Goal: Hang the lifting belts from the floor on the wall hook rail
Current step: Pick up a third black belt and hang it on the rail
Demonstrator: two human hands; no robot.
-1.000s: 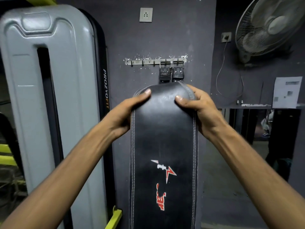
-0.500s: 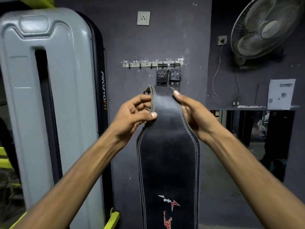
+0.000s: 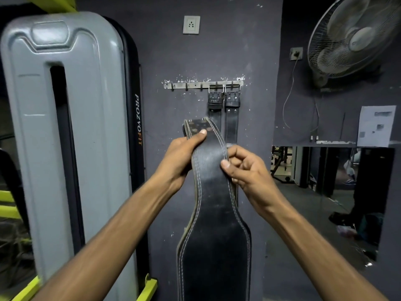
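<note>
A black leather lifting belt (image 3: 213, 231) with white stitching hangs in front of me, its narrow strap end uppermost. My left hand (image 3: 181, 158) grips the strap's left edge, thumb on top. At the strap's right edge my right hand (image 3: 244, 168) pinches it a little lower. The metal hook rail (image 3: 188, 85) is fixed on the dark wall above my hands. Two black belts (image 3: 223, 101) hang by their buckles from its right-hand hooks. The left hooks are bare.
A tall grey weight-stack cover (image 3: 65, 137) with yellow frame parts stands close on the left. A wall socket (image 3: 191, 25) is above the rail. A wall fan (image 3: 353, 35) hangs at the upper right, above a mirror (image 3: 325, 192).
My hands have worked along the belt from its wide middle to its narrow end. The wide part has dropped lower and the logo has left the view.
</note>
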